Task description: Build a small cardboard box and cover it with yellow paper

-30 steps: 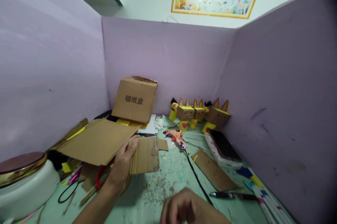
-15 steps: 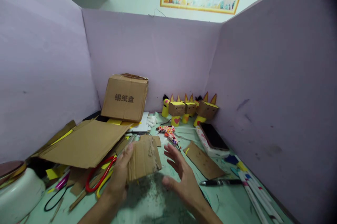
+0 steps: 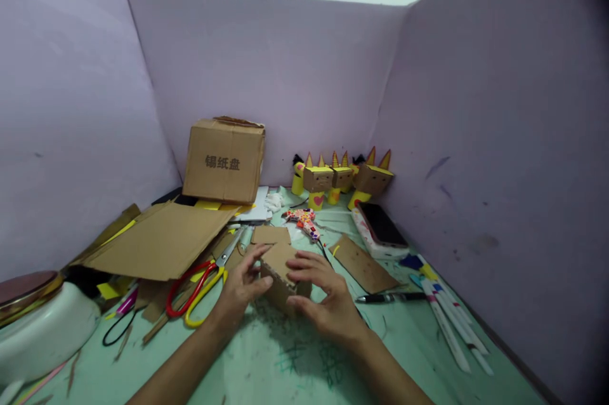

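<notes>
Cardboard piece between hands; scissors left, pen right, glue gun behind, phone beyond pen

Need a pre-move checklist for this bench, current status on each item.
1. Left hand on the folded cardboard piece: ok, thumb at its near side.
2. Right hand on the same piece: ok, fingers over its top edge.
3. Scissors out of both hands: ok, lying left of the left hand.
4. Glue gun cold: cannot tell.
5. Glue gun's cord not touching the right hand: cannot tell, hand hides part of it.
6. Table free of loose scraps: not ok, a cardboard strip lies beyond the pen.
</notes>
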### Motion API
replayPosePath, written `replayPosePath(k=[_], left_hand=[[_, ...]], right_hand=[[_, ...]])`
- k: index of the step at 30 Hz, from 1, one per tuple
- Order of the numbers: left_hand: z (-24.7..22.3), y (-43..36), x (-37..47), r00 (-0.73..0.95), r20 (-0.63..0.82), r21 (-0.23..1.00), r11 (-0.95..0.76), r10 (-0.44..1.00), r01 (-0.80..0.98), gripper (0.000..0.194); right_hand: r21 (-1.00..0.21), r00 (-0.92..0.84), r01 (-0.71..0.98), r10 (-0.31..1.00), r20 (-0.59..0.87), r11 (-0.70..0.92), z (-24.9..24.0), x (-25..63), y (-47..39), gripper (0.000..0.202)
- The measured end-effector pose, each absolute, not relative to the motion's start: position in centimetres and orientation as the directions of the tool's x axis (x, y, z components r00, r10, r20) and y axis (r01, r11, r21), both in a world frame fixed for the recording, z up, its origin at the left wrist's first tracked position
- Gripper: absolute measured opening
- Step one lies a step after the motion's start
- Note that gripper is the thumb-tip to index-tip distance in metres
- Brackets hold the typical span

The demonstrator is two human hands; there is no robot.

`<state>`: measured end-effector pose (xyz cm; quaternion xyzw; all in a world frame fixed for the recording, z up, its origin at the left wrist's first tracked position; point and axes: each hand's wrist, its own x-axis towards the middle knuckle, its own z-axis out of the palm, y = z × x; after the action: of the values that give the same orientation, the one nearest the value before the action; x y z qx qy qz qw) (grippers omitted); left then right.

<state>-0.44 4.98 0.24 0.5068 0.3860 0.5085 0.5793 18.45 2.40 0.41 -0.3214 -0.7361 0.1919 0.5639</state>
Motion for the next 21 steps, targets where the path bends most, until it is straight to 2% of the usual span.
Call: replayPosePath(k=[3, 7, 12, 21], left_hand=[[0.0, 4.9, -0.7, 0.267, 0.255, 0.965, -0.26, 0.929, -0.016, 0.062], [-0.2, 4.4, -0.4, 0.32, 0.324, 0.908, -0.388, 0.89, 0.159, 0.053], [-0.2, 4.1, -0.1, 0.309, 0.348, 0.876, -0.424, 0.885, 0.228, 0.044], [0.2, 3.9, 0.2, 0.324, 0.355, 0.862, -0.441, 0.877, 0.249, 0.039]], right_hand=[[-0.657, -0.208, 0.231, 0.696, 0.687, 0.718, 0.5, 18.7, 2.5, 0.03], [-0.657, -0.274, 0.21, 0.688, 0.672, 0.724, 0.6, 19.0, 2.7, 0.028], [-0.644, -0.256, 0.195, 0.673, 0.694, 0.739, 0.4, 19.2, 2.9, 0.026], [-0.621, -0.257, 0.198, 0.652, 0.714, 0.758, 0.1, 19.0, 2.8, 0.026]])
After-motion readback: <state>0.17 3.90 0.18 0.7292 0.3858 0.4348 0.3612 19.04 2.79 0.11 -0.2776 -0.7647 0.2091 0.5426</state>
